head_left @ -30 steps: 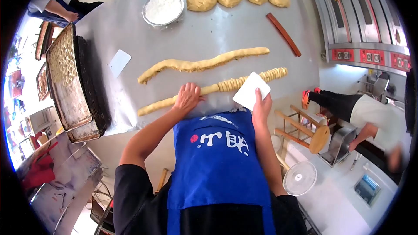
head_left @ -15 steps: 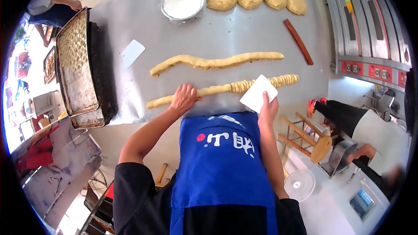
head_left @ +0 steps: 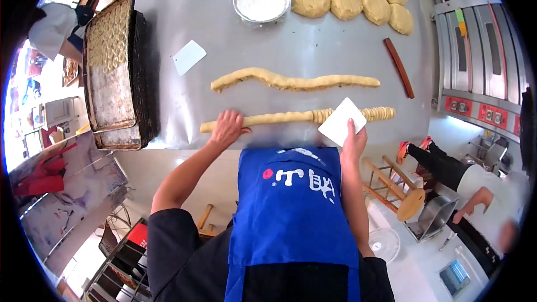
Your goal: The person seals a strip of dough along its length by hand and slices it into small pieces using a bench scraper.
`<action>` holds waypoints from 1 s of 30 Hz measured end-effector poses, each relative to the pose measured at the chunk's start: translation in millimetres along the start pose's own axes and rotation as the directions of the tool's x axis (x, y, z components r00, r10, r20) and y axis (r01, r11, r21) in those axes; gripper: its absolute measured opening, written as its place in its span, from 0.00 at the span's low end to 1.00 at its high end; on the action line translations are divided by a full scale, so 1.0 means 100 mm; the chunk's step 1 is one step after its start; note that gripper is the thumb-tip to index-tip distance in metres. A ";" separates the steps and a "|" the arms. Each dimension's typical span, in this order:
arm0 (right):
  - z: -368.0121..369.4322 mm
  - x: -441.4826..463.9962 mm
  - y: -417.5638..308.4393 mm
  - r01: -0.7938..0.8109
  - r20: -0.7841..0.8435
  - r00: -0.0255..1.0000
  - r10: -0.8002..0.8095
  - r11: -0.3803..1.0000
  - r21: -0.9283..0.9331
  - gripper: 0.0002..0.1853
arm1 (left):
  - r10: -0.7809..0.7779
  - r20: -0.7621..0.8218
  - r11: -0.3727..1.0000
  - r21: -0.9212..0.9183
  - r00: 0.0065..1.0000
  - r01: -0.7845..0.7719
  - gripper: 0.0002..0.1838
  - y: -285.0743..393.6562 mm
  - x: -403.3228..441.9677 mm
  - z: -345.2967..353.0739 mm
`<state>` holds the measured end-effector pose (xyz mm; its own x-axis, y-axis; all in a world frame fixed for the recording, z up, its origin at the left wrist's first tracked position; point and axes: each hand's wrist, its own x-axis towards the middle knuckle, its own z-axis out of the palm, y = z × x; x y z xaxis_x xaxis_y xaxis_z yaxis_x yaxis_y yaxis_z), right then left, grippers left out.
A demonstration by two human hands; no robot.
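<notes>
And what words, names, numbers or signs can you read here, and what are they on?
"®", probably: a tiny white mark on the bright blue cloth apron.
Big white characters, same apron: upside down and partly creased, so I can't read them surely.
Markings on the red rectangular control panels of the grey metal oven: too small to read.
I can't make out any numbers.

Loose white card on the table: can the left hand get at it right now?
Likely yes. The left hand would have to leave the partly cut dough roll, but nothing lies on the loose white card, and the uncut roll seems to end just beside the direct path.
</notes>
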<state>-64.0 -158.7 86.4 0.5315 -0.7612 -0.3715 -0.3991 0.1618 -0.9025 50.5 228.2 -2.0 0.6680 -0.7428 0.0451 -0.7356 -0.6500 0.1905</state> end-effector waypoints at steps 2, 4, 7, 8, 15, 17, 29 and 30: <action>0.06 0.01 0.01 -0.010 0.025 1.000 0.010 1.000 0.013 0.21 | -0.025 0.048 0.999 0.023 0.999 0.024 0.30 -0.14 -0.13 0.02; 0.07 -0.02 0.03 -0.017 0.048 0.999 0.017 1.000 0.010 0.21 | -0.036 0.105 0.999 -0.034 0.994 0.040 0.32 -0.16 -0.14 0.05; 0.17 -0.05 -0.03 -0.004 0.049 0.999 0.006 1.000 -0.026 0.20 | -0.068 -0.044 0.997 -0.041 0.997 0.066 0.31 -0.24 -0.26 0.00; 0.18 -0.06 -0.06 -0.005 0.048 0.999 0.006 1.000 -0.027 0.20 | -0.145 -0.008 0.989 -0.005 0.989 0.145 0.31 -0.30 -0.36 -0.02; 0.29 -0.04 -0.06 -0.023 0.065 0.998 0.024 1.000 -0.013 0.21 | -0.162 0.019 0.984 -0.068 0.987 0.162 0.38 -0.01 -0.10 -0.38; 0.25 -0.03 -0.06 -0.001 0.042 0.999 0.002 1.000 -0.018 0.20 | -0.131 0.086 0.979 -0.149 0.988 0.142 0.39 0.28 0.17 -0.30; -0.05 -0.14 0.01 0.225 0.092 0.974 -0.206 0.907 -0.356 0.18 | -0.059 0.041 0.804 -0.591 0.997 0.072 0.26 1.28 1.34 0.08; -0.01 -0.18 0.01 0.264 0.125 0.964 -0.234 0.871 -0.414 0.17 | -0.051 0.046 0.802 -0.594 0.998 0.069 0.26 1.30 1.34 0.11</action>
<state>-75.0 -145.8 92.2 0.6989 -0.6936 -0.1745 -0.5165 -0.3205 -0.7940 42.7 42.3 17.8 0.6989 -0.7152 -0.0100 -0.4771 -0.4766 0.7383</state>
